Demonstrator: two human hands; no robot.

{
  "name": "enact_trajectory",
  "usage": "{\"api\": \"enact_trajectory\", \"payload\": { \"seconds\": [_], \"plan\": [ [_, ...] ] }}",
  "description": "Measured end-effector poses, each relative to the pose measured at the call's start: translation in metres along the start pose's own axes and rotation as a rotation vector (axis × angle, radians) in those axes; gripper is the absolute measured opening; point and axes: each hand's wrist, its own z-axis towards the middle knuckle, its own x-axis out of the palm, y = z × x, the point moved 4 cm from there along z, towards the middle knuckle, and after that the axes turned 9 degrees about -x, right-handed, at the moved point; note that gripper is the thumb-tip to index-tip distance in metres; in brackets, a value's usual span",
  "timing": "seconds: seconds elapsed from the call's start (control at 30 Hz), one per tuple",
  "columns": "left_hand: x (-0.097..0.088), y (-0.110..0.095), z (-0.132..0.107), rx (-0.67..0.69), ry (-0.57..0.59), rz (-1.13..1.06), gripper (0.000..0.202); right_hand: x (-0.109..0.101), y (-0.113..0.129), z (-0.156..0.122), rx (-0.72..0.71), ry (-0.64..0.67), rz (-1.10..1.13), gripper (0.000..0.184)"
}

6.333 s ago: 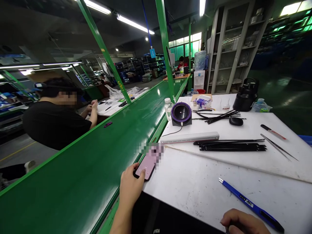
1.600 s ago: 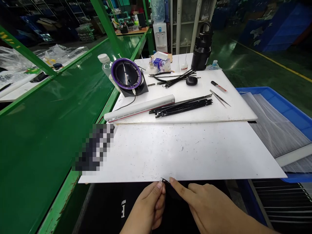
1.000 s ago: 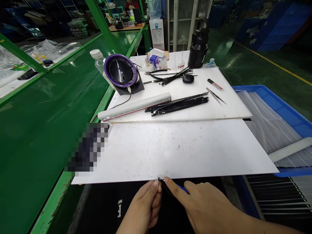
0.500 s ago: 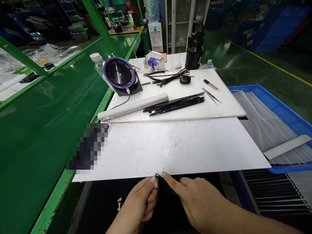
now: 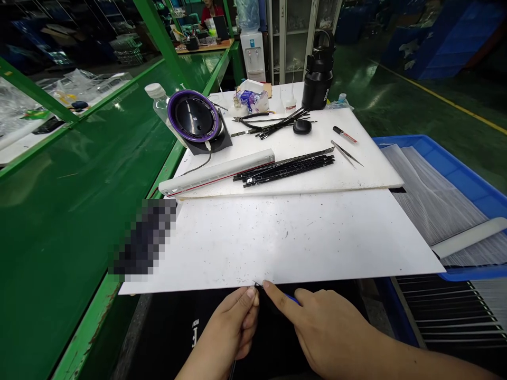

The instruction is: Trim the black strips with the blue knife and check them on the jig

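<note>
Two hands at near edge of lower white board: your left hand pinched shut on thin black piece, right hand w/ index out just beside it, grip on blue tool unclear; black strip stack sits on upper board, not yet handled.

1. live from the top of the person's head, the camera faces forward and down across the white work board.
2. very close in, the left hand and right hand fill the bottom edge.
3. far off, a water dispenser sits at the top.
</note>
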Motion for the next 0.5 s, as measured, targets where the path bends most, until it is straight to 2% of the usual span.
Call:
{"api": "enact_trajectory", "payload": {
  "seconds": [0.23, 0.4, 0.5],
  "plan": [
    [-0.002, -0.001, 0.000, 0.004, 0.023, -0.023, 0.041, 0.004, 0.002, 0.001, 0.016, 0.011, -0.062, 0.093],
    [-0.004, -0.004, 0.001, 0.004, 0.049, -0.021, 0.042, -0.004, -0.006, -0.003, 0.000, -0.066, 0.170, 0.075],
    [-0.003, -0.003, 0.001, 0.003, 0.045, -0.028, 0.041, -0.008, -0.007, -0.004, -0.011, -0.080, 0.243, 0.071]
  ]
}}
